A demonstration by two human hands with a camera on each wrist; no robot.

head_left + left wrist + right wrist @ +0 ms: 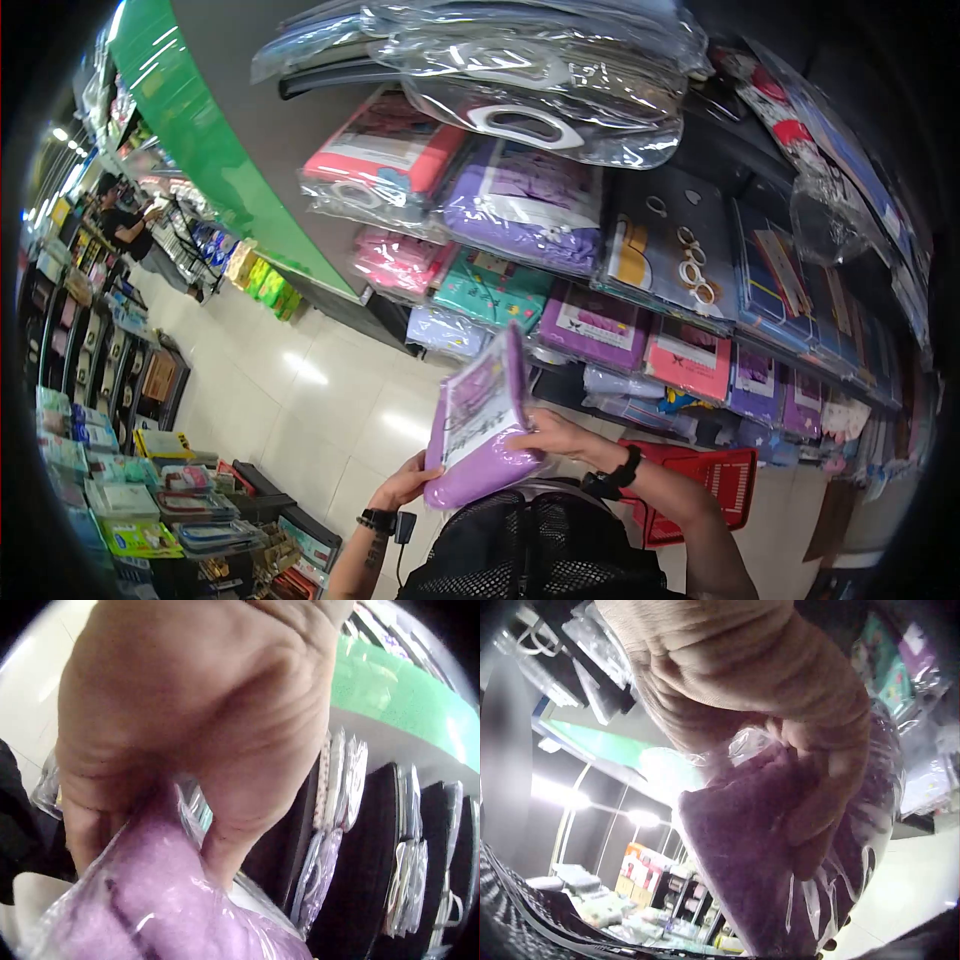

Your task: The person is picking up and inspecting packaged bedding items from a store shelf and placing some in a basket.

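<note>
Step in hand, judged from the pose: looking over a soft purple bedding pack in clear plastic wrap [478, 430], lifted to chest height in front of the shelving and tilted, with the printed label card facing up and to the left.

Left hand [405, 487] at the lower corner, closed round the edge. Up close in the left wrist view, the same left hand [202, 712] pinching crinkled film, purple pack [150, 907] bulging just below the fingers [225, 847].

Right hand [560, 435] on the opposite edge, wrapped over the padded side. In the right wrist view, right hand [765, 697] with fingers [817, 817] curled deep into the pack [757, 855].

So: pack held between both hands, touching both, apart from the stock behind.

Behind and above, slanted shelf of plastic-wrapped bedding packs in pink, teal and purple [520, 210]. Red plastic shopping basket [720, 480] low on the right, near the right forearm. Pale glossy tiled floor [300, 390] to the left.

Next move, as a judgement only: likely a turn of the pack or a set-down. Called for either way: a firm two-sided hold on slippery film over soft filling, and a regrip nearer the middle before letting go with either hand.
</note>
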